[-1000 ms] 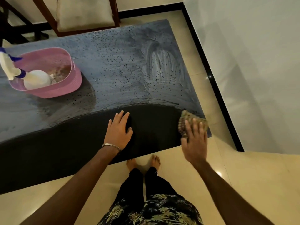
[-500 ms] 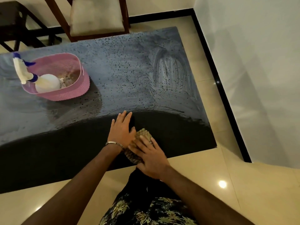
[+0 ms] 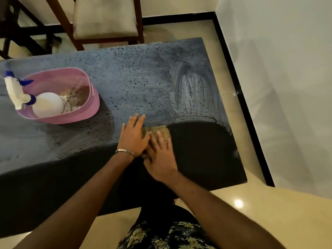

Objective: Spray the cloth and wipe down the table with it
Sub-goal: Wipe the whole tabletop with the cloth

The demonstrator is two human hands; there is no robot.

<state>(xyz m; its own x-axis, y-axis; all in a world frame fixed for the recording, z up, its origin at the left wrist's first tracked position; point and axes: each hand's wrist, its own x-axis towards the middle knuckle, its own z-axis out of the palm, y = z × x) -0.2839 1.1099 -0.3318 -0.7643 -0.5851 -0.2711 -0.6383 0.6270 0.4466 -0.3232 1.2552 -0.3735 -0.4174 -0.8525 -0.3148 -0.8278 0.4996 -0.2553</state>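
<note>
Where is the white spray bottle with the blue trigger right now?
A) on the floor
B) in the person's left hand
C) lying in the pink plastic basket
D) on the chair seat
C: the white spray bottle lies inside the pink plastic basket on the table, away from both hands.

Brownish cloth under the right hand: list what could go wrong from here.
1. The right hand presses the brownish cloth right against the left hand lying flat on the dark table; the next stroke may bump it.
2. Droplets cover the far tabletop; a wide sweep towards the pink plastic basket with the white spray bottle could shove it.
</note>
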